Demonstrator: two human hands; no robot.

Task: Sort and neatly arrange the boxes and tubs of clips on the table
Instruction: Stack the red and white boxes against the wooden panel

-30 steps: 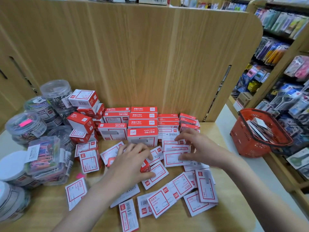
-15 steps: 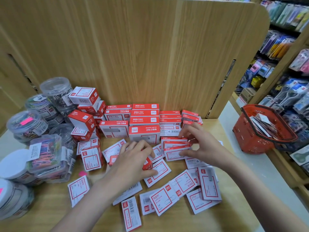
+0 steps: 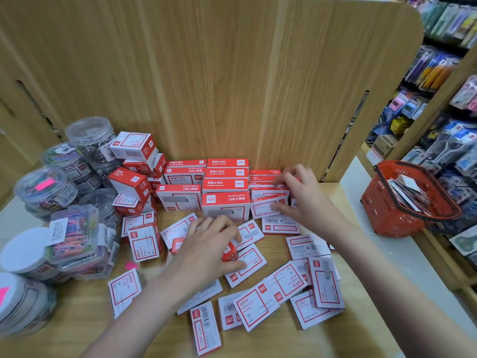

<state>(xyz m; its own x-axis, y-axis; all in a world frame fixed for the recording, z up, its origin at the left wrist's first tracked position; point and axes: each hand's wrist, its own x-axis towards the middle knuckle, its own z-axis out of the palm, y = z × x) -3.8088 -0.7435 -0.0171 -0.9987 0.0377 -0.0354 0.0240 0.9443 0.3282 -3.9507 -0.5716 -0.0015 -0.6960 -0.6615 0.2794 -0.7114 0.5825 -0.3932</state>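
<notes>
Many small red-and-white boxes (image 3: 255, 303) lie scattered flat on the wooden table (image 3: 77, 319). Neat stacks of larger red boxes (image 3: 225, 184) stand against the back panel, with a lower stack of thin boxes (image 3: 263, 174) to their right. My left hand (image 3: 206, 251) grips a small red box (image 3: 229, 251) in the middle of the loose ones. My right hand (image 3: 304, 200) holds a thin white-and-red box (image 3: 265, 208) tilted against the low stack, thumb on its front and fingers over the stack's top. Clear tubs of clips (image 3: 44, 189) crowd the left side.
A tall wooden panel (image 3: 232, 86) closes the table's back. Jumbled cube-like red boxes (image 3: 131, 182) sit between the tubs and the stacks. A red shopping basket (image 3: 382, 210) stands on the white ledge to the right, with store shelves behind it.
My right hand has moved back from the loose boxes to the low stack by the panel, bringing a thin box with it. My left hand stays on the small red box.
</notes>
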